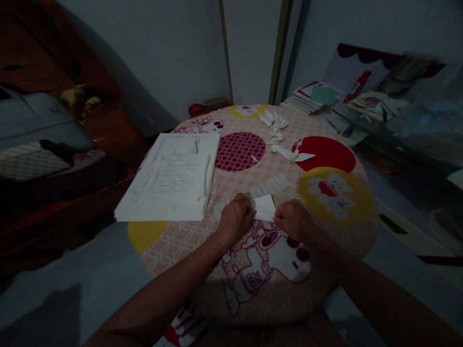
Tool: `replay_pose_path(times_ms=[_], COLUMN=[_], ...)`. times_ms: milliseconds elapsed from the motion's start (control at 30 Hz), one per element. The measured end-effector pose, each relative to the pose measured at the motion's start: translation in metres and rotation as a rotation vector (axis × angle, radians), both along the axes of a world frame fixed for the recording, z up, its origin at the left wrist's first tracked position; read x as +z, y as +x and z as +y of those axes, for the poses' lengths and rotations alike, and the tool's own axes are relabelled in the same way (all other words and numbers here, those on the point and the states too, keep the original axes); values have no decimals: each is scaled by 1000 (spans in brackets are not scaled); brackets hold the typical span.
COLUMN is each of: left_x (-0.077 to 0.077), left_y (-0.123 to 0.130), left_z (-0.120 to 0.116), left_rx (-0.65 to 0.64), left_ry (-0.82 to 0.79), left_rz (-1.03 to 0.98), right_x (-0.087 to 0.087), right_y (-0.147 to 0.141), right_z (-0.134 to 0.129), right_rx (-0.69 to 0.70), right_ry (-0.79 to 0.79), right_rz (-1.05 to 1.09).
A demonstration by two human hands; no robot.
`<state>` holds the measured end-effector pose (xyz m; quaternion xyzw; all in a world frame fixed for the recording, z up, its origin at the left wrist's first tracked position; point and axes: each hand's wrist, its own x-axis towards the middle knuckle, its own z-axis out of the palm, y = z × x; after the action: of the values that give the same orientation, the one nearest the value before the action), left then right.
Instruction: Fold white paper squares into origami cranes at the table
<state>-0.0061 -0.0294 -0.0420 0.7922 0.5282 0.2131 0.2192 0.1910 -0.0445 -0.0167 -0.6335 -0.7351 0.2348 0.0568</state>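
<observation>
Between my two hands, near the front of the round table, is a small folded piece of white paper [264, 207]. My left hand [237, 215] has its fingers curled closed on the paper's left side. At the right edge, my right hand [292, 218] pinches the same sheet, fingers bent in. Farther back lie several folded paper cranes, among them one with spread wings [294, 155] by the red circle on the cloth and a cluster of white ones [274, 120] behind it. The undersides of both hands are hidden.
A thick stack of printed sheets [173, 178] covers the table's left side. The patterned tablecloth [181, 253] drapes over the round edge. Behind at right, a pile of papers [306, 100] and a glass shelf [356, 120] with clutter stand close by. A grey bag [50, 118] rests on wooden furniture at left.
</observation>
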Motion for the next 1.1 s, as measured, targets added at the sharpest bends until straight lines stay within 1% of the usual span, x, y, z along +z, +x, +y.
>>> replay_pose_path(times_ms=[100, 200, 300, 400, 500, 567, 633, 700, 800, 900, 1000, 1067, 1100], left_x=[-2, -6, -10, -10, -7, -4, -3, -4, -9, -13, -14, -14, -14], left_y=[0, 1, 3, 3, -4, -10, -14, -16, -15, -13, -12, -12, -12], left_z=[-2, -3, -2, -2, -5, -10, -15, -19, -23, -24, -25, -25, -26], left_rx=[-12, -71, -227, -400, -518, -581, -600, -586, -563, -549, -540, -538, -534], left_ry=[45, 155, 237, 247, 285, 324, 336, 327, 333, 352, 361, 359, 354], left_rz=[-20, -64, -26, 113, 268, 318, 338, 352, 355, 334, 312, 309, 309], right_x=[0, 0, -2, -3, -3, -4, -6, -7, -5, -1, -2, -7, -10], right_y=[0, 2, 5, 8, 10, 12, 14, 18, 24, 27, 20, 12, 8], right_z=[1, 3, 5, 7, 8, 9, 9, 9, 9, 8, 5, 1, 0], right_rx=[-28, -34, -12, -33, -44, -25, -6, -15, -54, -132, -180, -135, -112], right_ry=[-8, -27, -23, -29, -41, -34, -26, -36, -108, -93, -47, -37, -20], right_rz=[11, 61, 104, 130, 128, 121, 131, 168, 268, 382, 526, 585, 579])
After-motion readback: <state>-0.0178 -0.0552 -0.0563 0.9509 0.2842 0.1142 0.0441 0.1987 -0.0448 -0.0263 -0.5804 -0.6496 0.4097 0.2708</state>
